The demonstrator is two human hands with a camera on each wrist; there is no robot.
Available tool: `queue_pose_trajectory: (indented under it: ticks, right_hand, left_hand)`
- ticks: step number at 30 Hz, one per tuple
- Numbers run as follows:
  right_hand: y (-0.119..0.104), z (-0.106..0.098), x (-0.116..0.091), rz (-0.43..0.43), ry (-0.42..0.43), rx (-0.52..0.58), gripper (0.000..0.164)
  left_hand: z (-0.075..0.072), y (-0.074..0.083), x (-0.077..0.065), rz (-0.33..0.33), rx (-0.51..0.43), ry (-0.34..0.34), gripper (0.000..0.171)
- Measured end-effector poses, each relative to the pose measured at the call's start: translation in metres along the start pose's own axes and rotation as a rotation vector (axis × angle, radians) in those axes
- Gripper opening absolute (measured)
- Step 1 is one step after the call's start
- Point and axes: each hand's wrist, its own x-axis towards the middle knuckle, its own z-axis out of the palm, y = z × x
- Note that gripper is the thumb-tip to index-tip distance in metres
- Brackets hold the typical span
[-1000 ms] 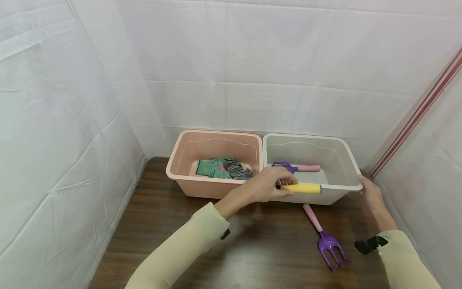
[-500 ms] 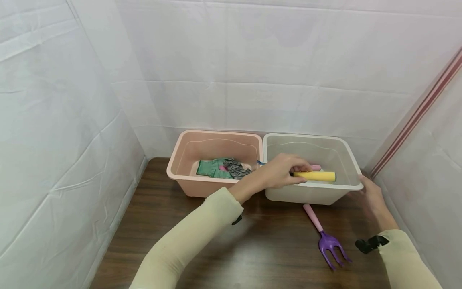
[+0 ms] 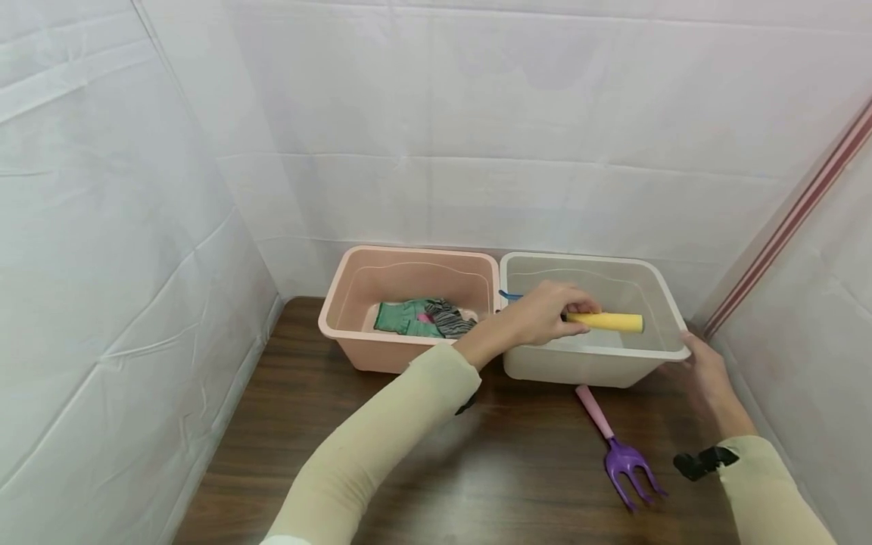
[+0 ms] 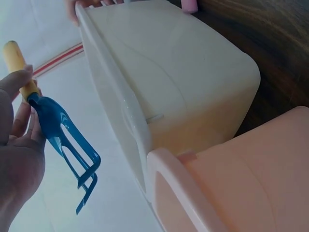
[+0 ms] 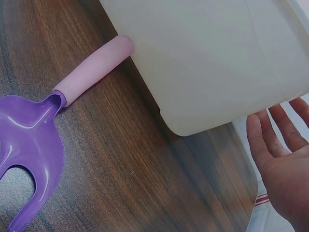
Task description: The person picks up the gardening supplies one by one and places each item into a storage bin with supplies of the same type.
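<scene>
My left hand (image 3: 552,314) is over the white plastic bin (image 3: 586,371). It pinches a small hand rake (image 4: 60,128) with bent blue tines and a yellow handle (image 3: 613,322); in the left wrist view the tines hang downward. My right hand (image 3: 705,371) holds the bin's right front corner, and in the right wrist view its fingers (image 5: 275,133) reach the outside wall. A purple hand fork (image 3: 623,458) with a pink handle (image 5: 94,70) lies on the table in front of the bin. My left hand hides part of the bin's inside.
A pink bin (image 3: 409,352) stands against the white bin's left side. Green gloves (image 3: 402,317) and a grey striped glove (image 3: 450,319) lie in it. White cloth walls (image 3: 436,129) enclose the back and sides of the dark wooden table (image 3: 300,424).
My left hand has carried the hand rake right and back, over the white bin. It now covers the purple tool with a pink handle seen inside earlier. My right hand stays at the corner.
</scene>
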Motion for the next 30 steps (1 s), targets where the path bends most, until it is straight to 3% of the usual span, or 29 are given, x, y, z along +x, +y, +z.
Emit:
queue_pose_trajectory:
  ticks: [14,20,27,30]
  right_hand:
    - [-0.001,0.003,0.0,0.018,0.002,-0.054,0.063]
    - [-0.003,0.003,-0.001,-0.015,-0.022,0.001,0.057]
    - [-0.001,0.001,-0.006,-0.031,-0.034,0.049,0.037]
    - [0.0,0.001,-0.006,-0.03,-0.015,0.01,0.052]
  left_hand:
    - [0.01,-0.011,0.021,-0.065,0.096,0.024,0.031]
    - [0.018,-0.013,0.024,-0.094,0.063,0.023,0.03]
    - [0.035,-0.018,0.024,-0.12,0.005,0.068,0.03]
    - [0.041,-0.018,0.028,-0.106,0.007,0.087,0.03]
